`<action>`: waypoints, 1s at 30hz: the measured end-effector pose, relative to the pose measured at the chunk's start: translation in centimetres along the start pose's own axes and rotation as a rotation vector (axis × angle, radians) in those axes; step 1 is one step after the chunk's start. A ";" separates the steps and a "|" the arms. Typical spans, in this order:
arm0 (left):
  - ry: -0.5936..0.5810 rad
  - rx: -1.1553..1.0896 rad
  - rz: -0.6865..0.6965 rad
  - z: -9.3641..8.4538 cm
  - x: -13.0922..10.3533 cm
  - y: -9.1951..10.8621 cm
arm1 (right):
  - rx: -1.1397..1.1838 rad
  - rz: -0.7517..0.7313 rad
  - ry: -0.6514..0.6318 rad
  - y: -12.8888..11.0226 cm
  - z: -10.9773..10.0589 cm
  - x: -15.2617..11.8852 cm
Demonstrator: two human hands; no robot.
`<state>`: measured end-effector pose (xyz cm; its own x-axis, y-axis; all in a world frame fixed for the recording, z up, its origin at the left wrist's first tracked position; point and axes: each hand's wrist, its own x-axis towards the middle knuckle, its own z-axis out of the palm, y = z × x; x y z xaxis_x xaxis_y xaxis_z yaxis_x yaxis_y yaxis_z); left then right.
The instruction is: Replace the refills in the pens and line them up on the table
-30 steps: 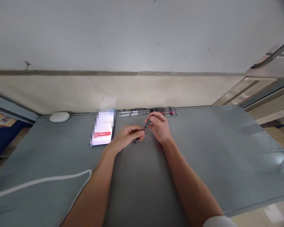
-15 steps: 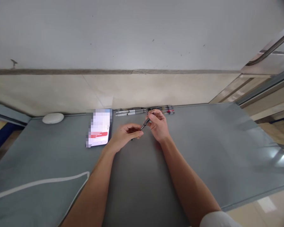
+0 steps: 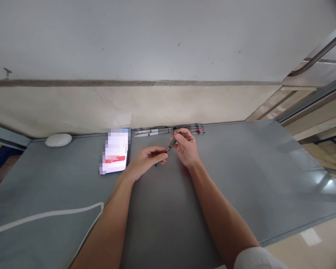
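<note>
Between my two hands a dark pen [image 3: 170, 147] is held at a slant above the grey table. My left hand [image 3: 148, 158] pinches its lower end between thumb and fingers. The upper end is gripped by my right hand [image 3: 186, 146], whose fingers hide part of it. Just behind my hands, several pens [image 3: 154, 132] lie side by side along the wall, some whitish, some dark, one with a red part.
A phone [image 3: 119, 149] with a lit, partly blurred screen lies left of my hands. Farther left sits a white oval object [image 3: 58, 140]. A white cable [image 3: 47, 214] crosses the front left of the grey table [image 3: 254, 168]. A wall [image 3: 184, 102] borders the back.
The whole view has shifted slightly. Both hands keep their hold on the pen in nearly the same pose.
</note>
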<state>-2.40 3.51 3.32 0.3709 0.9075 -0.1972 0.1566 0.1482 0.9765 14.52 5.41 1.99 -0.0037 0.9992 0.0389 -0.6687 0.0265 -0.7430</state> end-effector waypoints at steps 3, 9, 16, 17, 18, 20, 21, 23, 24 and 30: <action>0.017 0.029 0.010 0.1 0.2 -0.1 | -0.010 0.006 0.019 -0.1 0.1 0.0; -0.009 0.058 0.035 0.3 0.0 0.2 | 0.004 -0.001 -0.035 0.0 0.0 -0.1; -0.015 0.050 0.025 0.4 -0.2 0.3 | -0.006 0.006 -0.060 0.1 -0.3 -0.1; 0.004 0.045 0.027 0.4 -0.2 0.2 | -0.002 -0.004 -0.049 0.1 -0.3 0.0; 0.023 0.040 0.031 0.4 -0.1 0.1 | 0.002 -0.014 -0.037 0.1 -0.3 0.0; 0.048 0.039 0.040 0.4 0.1 0.0 | 0.006 -0.026 -0.013 0.1 -0.3 0.0; 0.056 0.043 0.042 0.4 0.1 0.0 | 0.007 -0.028 -0.005 0.1 -0.3 0.1; 0.068 0.053 0.044 0.4 0.3 0.0 | 0.007 -0.023 0.002 0.0 -0.2 0.1; 0.070 0.060 0.046 0.5 0.3 0.0 | 0.009 -0.022 0.004 0.0 -0.2 0.0; -0.040 0.023 0.047 0.5 0.1 0.0 | 0.019 0.001 -0.049 0.0 -0.4 0.0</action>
<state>-1.89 3.36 3.26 0.4147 0.8966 -0.1554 0.1594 0.0966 0.9825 14.78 5.41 1.70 -0.0400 0.9967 0.0711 -0.6826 0.0247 -0.7304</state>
